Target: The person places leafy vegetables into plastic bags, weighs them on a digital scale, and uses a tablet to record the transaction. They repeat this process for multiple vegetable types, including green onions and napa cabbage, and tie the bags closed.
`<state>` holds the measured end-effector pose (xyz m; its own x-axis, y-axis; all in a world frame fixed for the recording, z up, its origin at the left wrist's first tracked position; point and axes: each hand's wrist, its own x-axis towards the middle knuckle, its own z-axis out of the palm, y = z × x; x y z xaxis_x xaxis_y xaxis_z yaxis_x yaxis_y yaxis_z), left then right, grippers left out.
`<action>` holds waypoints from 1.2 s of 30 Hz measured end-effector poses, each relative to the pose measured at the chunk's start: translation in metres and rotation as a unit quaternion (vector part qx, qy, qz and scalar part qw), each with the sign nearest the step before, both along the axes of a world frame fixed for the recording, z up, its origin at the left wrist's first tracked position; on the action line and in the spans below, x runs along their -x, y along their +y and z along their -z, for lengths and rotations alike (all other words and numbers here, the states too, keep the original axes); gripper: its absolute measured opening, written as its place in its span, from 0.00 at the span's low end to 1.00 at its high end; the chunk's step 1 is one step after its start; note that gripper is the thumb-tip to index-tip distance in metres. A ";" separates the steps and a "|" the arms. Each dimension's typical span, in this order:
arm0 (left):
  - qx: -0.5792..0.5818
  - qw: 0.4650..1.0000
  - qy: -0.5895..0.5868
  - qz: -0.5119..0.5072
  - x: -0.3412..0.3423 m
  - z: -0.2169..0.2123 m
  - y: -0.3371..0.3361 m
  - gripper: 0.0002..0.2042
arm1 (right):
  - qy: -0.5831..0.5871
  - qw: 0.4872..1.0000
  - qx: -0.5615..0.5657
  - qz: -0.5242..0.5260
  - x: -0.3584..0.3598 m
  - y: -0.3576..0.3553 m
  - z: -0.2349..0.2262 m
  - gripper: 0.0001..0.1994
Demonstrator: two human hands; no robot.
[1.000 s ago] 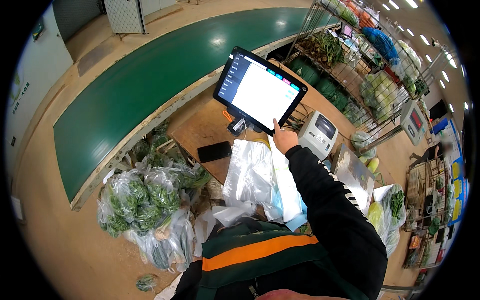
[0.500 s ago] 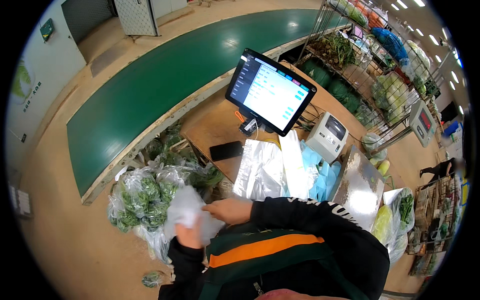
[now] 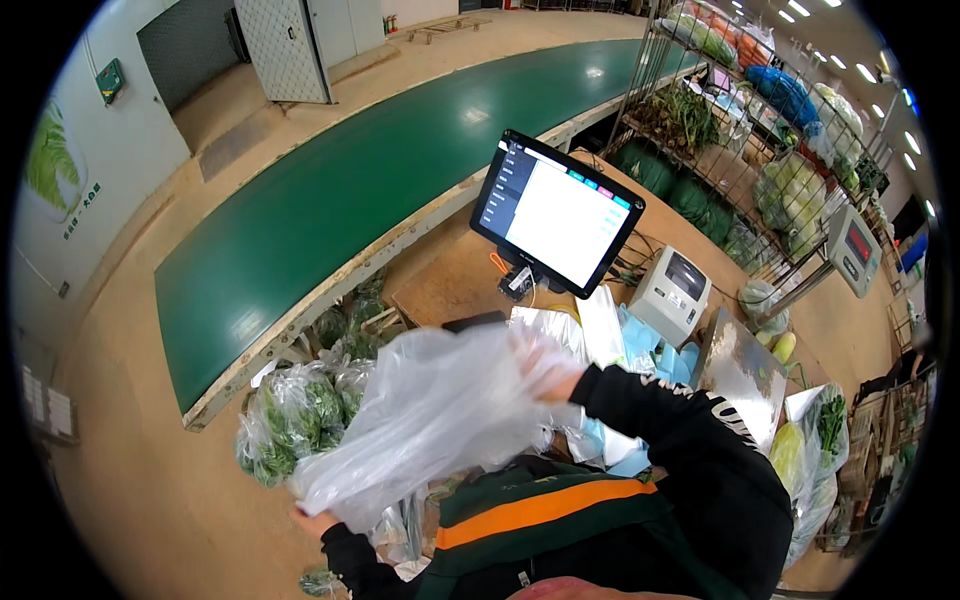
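The green belt [image 3: 400,210] runs past the far left edge of the wooden worktop [image 3: 430,285]. A wire cage [image 3: 740,150] of bagged produce stands beyond the worktop. A translucent plastic bag [image 3: 430,390] is spread in the air between the two hands, in front of the worktop's left corner and near edge. Bagged greens [image 3: 285,420] lie left of that corner, partly hidden by the bag. The monitor [image 3: 560,215] stands to the right of the same corner; the printer [image 3: 672,295] is beside it. A metal weighing plate [image 3: 740,375] is right of the printer. Right hand [image 3: 548,374]: at the bag's right end, blurred; finger closure cannot be determined. Left hand [image 3: 316,521]: fingers pinch the bag's lower left corner.
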<state>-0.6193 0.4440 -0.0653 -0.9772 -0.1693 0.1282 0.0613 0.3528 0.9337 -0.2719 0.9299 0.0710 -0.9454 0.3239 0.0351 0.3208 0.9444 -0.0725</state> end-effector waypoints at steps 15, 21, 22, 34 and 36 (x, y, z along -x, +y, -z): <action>0.372 0.759 -0.309 0.436 -0.066 -0.055 -0.015 0.29 | 0.061 0.960 -0.016 0.274 0.069 0.156 -0.001 0.34; 0.115 0.874 -0.339 0.328 -0.073 -0.076 -0.025 0.31 | 0.028 0.954 -0.049 0.293 0.087 0.158 0.007 0.40; 0.068 0.882 -0.343 0.316 -0.074 -0.081 -0.022 0.32 | 0.028 0.950 -0.048 0.306 0.090 0.161 0.004 0.40; -0.145 0.899 -0.261 0.319 -0.082 -0.157 0.066 0.32 | 0.357 0.924 0.118 -0.066 0.075 -0.062 -0.052 0.29; -0.017 0.955 -0.091 0.281 -0.031 -0.134 0.070 0.36 | 0.227 0.972 -0.026 0.051 0.050 -0.042 0.006 0.24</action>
<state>-0.5887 0.5136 0.0684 -0.9203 0.3882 -0.0484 0.0684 0.2814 0.9571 -0.3221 0.8874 0.0649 -0.7911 0.4025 0.4605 0.3599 0.9151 -0.1816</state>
